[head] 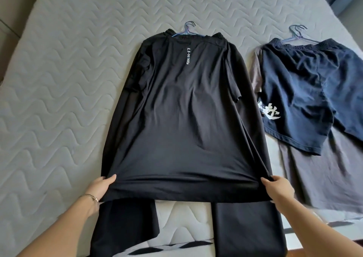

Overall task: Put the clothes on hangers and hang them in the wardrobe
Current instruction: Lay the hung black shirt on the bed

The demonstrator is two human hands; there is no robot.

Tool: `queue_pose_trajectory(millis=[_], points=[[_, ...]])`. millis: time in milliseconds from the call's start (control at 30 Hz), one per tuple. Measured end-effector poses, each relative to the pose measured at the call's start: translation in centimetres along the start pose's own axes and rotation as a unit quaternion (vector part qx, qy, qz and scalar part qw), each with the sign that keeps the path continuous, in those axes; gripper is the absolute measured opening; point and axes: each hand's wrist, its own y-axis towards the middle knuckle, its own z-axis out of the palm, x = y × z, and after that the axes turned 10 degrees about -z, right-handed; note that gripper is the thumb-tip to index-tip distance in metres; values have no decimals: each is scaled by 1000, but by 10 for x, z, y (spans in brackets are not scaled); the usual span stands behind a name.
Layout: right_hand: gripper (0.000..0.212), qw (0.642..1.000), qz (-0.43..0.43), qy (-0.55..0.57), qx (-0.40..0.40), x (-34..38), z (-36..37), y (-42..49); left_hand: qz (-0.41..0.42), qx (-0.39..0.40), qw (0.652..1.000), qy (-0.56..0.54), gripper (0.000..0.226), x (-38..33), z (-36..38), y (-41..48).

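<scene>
We have the black shirt (176, 119) spread flat on the bed (68, 80), its back upward with pale lettering running down from the collar; at the neck a blue hanger (189, 29) shows only its hook and a short stretch of shoulder, so we judge it already lies inside or under the garment, though the cloth hides how it sits. Our left hand (102, 186) is closed on the left corner of the hem, thumb on top and fingers tucked beneath the fabric; our right hand (275, 187) grips the right corner the same way; between them the hem is drawn taut and slightly lifted. Dark trousers (245, 227) lie under the shirt, their legs running out toward us below the hem. To the right, near but apart, navy shorts (306, 95) rest on a grey-brown garment (324, 178) with a second hanger (297, 32) at their waistband.

The step in hand seems to be smoothing the shirt on its hanger; to do it well we should pull evenly with both hands, straight toward us, so the shoulders settle level and the collar stays centred on the hook; a lopsided tug could drag one shoulder off; the slippery-looking fabric should be eased, not jerked. The wardrobe is not in view.
</scene>
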Motion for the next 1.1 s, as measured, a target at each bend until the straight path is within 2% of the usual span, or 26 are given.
queue_pose_trajectory(millis=[100,167,233,300,367,467,567,633,700,833,967,1100], points=[[26,998,0,-59,-2,-8,0,0,18,-47,998,-24,19,16,-4,2],[28,995,9,-99,21,-16,0,-3,19,-101,993,58,21,28,-8,7],[32,990,16,-132,46,-24,-1,-11,10,-135,978,157,34,35,-13,5],[35,986,15,-156,63,-27,-5,-23,13,-116,966,231,38,44,-16,4],[38,985,-2,-157,72,-31,-11,-34,38,-72,952,295,28,45,-12,-13],[33,987,-34,-111,115,-31,-24,-55,89,10,946,312,14,42,-2,-52],[23,980,-46,-34,189,-34,-43,-87,134,45,939,313,15,46,8,-98],[17,974,-56,-29,219,-38,-59,-113,165,58,921,347,15,55,14,-123],[14,974,-59,-14,218,-53,-74,-140,187,89,901,382,14,67,24,-149],[19,982,-23,33,183,-96,-93,-178,177,145,879,419,13,101,43,-176],[23,986,36,59,152,-156,-103,-200,146,155,877,432,17,135,67,-188],[28,983,83,38,162,-206,-115,-205,122,156,887,418,17,149,100,-200]])
